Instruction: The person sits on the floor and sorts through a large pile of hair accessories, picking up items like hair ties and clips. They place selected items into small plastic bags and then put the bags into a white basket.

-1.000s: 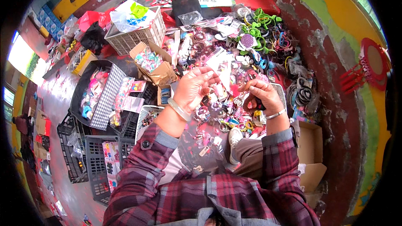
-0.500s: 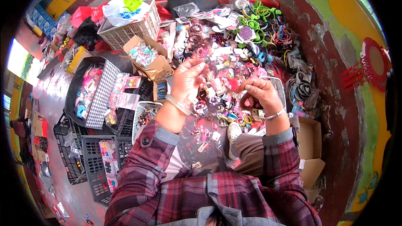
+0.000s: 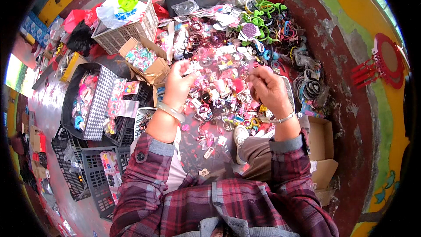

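Hair trinkets (image 3: 222, 88) look light, kinda bendy, best pinched by edges; my right hand (image 3: 268, 91) looks pinched together, left hand (image 3: 176, 88) can't tell.

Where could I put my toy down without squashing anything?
On the shiny floor, between the black crate and the boxes at far left. There's a small, mostly bare patch between the pale shoe and left leg. The accessory pile ahead is crowded.

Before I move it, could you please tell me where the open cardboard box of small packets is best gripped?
Probably by the side of the cardboard box facing the left hand, from the right: that side is nearest, and the open top should allow hooking over its edge. Keeping it level seems wise, as small packets lie inside.
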### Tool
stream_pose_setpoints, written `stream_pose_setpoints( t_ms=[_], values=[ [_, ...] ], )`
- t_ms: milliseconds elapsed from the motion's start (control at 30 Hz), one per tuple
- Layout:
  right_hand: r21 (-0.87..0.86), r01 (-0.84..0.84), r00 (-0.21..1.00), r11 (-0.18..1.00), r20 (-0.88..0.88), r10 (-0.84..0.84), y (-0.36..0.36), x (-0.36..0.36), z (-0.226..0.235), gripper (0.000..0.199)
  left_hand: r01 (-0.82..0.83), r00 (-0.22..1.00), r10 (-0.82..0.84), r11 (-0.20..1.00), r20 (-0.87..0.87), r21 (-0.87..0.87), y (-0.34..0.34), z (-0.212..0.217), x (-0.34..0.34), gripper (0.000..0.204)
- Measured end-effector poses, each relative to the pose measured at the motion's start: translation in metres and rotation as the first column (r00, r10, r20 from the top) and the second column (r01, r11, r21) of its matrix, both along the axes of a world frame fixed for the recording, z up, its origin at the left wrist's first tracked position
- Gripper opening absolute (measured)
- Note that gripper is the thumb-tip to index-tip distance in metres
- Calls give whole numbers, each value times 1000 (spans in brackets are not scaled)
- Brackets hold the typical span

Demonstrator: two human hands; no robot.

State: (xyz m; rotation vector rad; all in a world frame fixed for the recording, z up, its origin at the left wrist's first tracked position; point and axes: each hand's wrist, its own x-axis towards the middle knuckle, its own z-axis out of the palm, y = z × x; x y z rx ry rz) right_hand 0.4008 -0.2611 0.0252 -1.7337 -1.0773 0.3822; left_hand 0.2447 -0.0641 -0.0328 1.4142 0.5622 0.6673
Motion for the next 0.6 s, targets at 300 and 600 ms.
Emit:
stream_pose_setpoints(
  t_ms=[300, 600],
  values=[
    [-433, -121, 735, 893, 566, 374, 5, -23, 19, 9, 456, 871, -479, 706, -109, 542, -27, 25, 7, 30],
    [-258, -156, 963, 953, -253, 89, 12, -3, -4, 10, 413, 908, -414, 867, 57, -280, -20, 22, 4, 16]
  ],
)
